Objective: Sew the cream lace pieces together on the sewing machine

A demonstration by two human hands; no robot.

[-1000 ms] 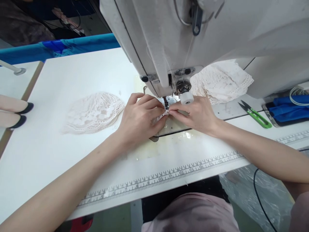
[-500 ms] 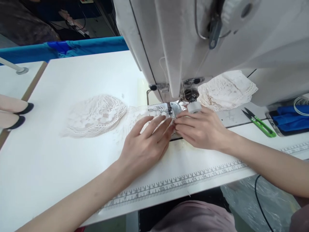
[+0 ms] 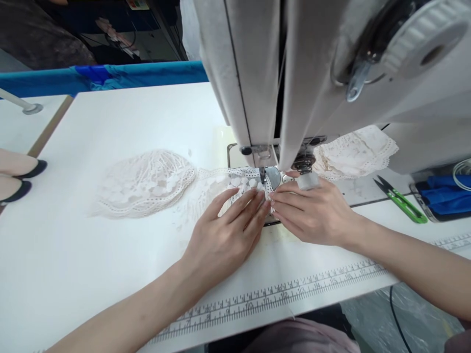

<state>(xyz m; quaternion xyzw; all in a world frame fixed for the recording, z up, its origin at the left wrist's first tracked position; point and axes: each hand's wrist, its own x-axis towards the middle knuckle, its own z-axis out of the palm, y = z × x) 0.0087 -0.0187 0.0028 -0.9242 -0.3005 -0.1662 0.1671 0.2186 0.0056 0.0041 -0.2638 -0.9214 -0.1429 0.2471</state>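
The step seems to be aligning white lace (image 3: 213,182) at the presser foot (image 3: 262,175), just ahead of the left hand (image 3: 228,235), which rests on it, fingers extended. The right hand (image 3: 314,211) touches its edge, grip unclear. Its long axis runs leftward beyond the left hand; the next move calls for even feeding.

The left fingers (image 3: 241,208) hide part of the lace (image 3: 221,181) beneath them; whether the right fingers (image 3: 290,201) pinch its edge cannot be made out. The sewing machine (image 3: 253,73), cut off above, covers one side of the lace pile (image 3: 362,152) (its full outline is lost).
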